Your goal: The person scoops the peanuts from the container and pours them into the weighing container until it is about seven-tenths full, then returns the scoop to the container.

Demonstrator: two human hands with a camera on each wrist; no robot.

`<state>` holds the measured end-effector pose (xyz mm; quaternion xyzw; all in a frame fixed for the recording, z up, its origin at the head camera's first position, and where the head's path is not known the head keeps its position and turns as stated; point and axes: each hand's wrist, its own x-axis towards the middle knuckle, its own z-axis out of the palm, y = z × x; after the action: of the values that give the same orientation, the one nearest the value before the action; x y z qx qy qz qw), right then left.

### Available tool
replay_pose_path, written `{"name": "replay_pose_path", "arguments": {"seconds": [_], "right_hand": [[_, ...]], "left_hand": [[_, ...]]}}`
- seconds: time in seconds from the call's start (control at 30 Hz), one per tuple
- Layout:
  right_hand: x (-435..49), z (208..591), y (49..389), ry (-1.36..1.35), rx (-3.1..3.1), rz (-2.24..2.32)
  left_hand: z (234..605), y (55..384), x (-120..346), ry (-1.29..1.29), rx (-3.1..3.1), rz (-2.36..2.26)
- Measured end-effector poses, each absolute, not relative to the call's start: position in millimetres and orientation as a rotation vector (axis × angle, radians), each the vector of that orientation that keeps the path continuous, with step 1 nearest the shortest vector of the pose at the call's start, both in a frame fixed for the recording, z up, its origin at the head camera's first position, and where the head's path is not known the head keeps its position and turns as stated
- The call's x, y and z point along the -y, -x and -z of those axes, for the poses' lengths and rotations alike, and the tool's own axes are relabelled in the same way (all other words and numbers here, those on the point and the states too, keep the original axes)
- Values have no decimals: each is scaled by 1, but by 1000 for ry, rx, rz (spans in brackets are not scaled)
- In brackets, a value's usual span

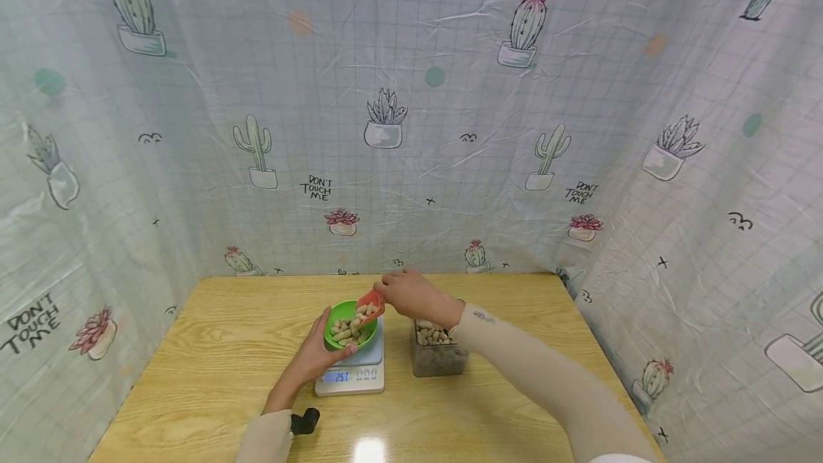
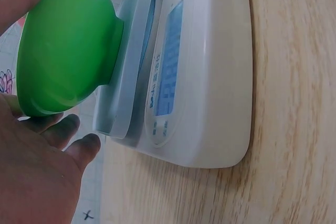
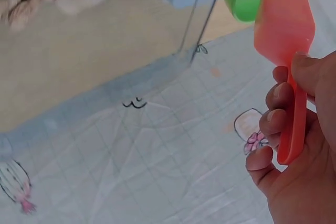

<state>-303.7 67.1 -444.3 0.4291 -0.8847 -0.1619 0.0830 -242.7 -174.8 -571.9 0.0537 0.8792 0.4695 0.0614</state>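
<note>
A green bowl (image 1: 339, 308) with unshelled peanuts (image 1: 348, 334) in it sits on the platform of a white kitchen scale (image 1: 369, 384), whose display is lit with digits. My left hand (image 1: 313, 357) grips the bowl, thumb at the near rim and fingers round its left side. In the left wrist view, the bowl's green underside (image 2: 71, 40) shows between thumb and fingers. My right hand (image 1: 414, 296) holds an orange-red scoop (image 1: 369, 299) by its handle, thumb on top and fingers curled below. Peanuts lie in the scoop, which tilts down over the bowl's right side.
Right of the scale stands a clear box (image 1: 440, 364) of peanuts, partly under my right forearm. A wooden table (image 1: 251, 334) carries everything. A cactus-print curtain (image 1: 418, 184) hangs behind and at both sides. A black strap piece (image 1: 306, 421) sits at my left wrist.
</note>
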Motion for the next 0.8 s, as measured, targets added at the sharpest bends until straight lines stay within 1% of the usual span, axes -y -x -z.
{"name": "replay_pose_path", "arguments": {"seconds": [0.43,0.8], "right_hand": [[-57,428,305,-1291,2679,617],[-70,422,307,-1269,2704,460]], "left_hand": [[567,240,174,-138,-2642,-1410],[567,239,173,-144,-2649,-1419]]}}
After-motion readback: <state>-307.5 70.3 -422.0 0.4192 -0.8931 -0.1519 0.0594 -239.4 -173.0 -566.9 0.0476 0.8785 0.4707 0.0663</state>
